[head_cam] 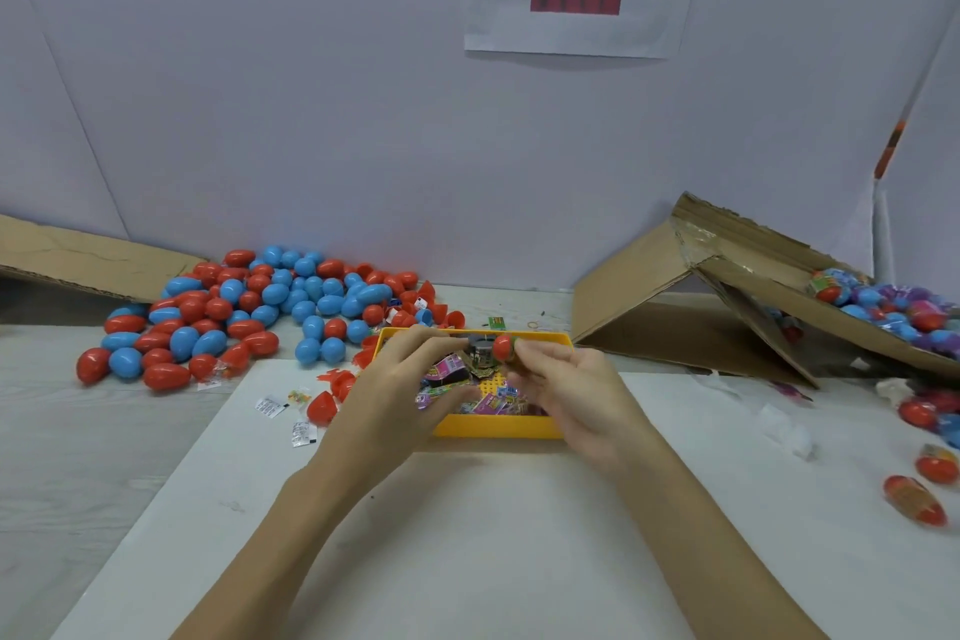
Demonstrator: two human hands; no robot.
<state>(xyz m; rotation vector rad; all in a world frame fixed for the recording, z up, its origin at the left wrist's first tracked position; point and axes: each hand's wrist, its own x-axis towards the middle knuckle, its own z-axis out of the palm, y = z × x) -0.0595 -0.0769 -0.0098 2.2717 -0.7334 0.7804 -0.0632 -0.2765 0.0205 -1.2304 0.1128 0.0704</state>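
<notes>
Head cam, R grip (571,395) pinching red egg (503,347) over yellow tray (493,427), L grip (402,379) can't tell, white board (467,546), grey wall (311,120)

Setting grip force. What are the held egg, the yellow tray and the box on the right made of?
The egg: hard plastic by the look, glossy, with a light spot on its red shell.
The tray: probably moulded plastic, an even yellow with a dull sheen and a straight wall.
The box: brown cardboard, likely corrugated, matt, with raw rough edges. Shiny clear tape runs along its fold.
</notes>
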